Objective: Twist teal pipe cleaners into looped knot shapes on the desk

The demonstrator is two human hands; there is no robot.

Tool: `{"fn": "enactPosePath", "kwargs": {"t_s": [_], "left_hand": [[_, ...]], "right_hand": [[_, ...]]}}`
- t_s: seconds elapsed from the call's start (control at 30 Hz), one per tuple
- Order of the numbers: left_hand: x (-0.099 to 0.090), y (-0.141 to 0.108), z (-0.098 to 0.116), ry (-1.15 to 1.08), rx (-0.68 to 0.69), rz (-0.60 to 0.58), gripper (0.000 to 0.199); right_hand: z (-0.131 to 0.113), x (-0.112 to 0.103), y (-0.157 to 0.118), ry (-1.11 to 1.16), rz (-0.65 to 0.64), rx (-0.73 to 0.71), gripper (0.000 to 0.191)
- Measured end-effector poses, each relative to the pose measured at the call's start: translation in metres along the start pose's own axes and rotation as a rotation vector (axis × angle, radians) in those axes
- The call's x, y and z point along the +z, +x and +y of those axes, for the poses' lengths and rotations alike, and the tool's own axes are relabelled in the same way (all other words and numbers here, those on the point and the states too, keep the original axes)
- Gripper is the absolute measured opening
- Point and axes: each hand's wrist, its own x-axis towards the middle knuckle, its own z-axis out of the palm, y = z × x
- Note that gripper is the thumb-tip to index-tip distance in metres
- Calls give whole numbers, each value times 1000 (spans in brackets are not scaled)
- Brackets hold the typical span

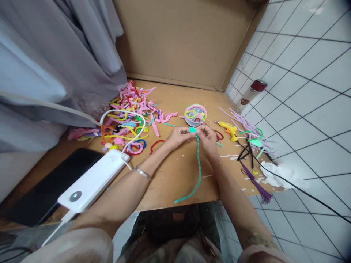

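Both hands meet over the middle of the brown table and pinch a teal pipe cleaner (199, 164). Its upper end is bunched into a small flat folded piece between the fingertips, while the long tail curves down toward the table's front edge. My left hand (179, 137) grips the folded part from the left, fingers closed. My right hand (207, 138) is closed on it from the right, where the tail comes out. Just beyond the fingers lies a round piece (195, 115) with a pink rim and yellow loops.
A heap of pink, yellow and red pipe cleaners (134, 102) lies at back left. A white power bank (93, 182) and black phone (55, 186) are at left. On the right are a yellow glue gun (229, 129), lilac pipe cleaners (246, 128), a purple tassel (257, 184) and a red-capped bottle (251, 95).
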Motion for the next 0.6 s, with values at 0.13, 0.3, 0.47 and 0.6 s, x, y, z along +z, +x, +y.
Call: {"fn": "enactPosePath", "kwargs": {"t_s": [0.13, 0.3, 0.47, 0.6], "left_hand": [[1, 0, -2, -40, -5, 12, 42], [1, -1, -1, -41, 28, 18, 40], [1, -2, 2, 63, 81, 44, 33], [3, -2, 5, 111, 148, 42, 28]], "right_hand": [[1, 1, 0, 43, 18, 38, 25], [3, 3, 0, 77, 15, 99, 28], [4, 3, -2, 78, 3, 129, 25], [2, 3, -6, -9, 30, 78, 19]]}}
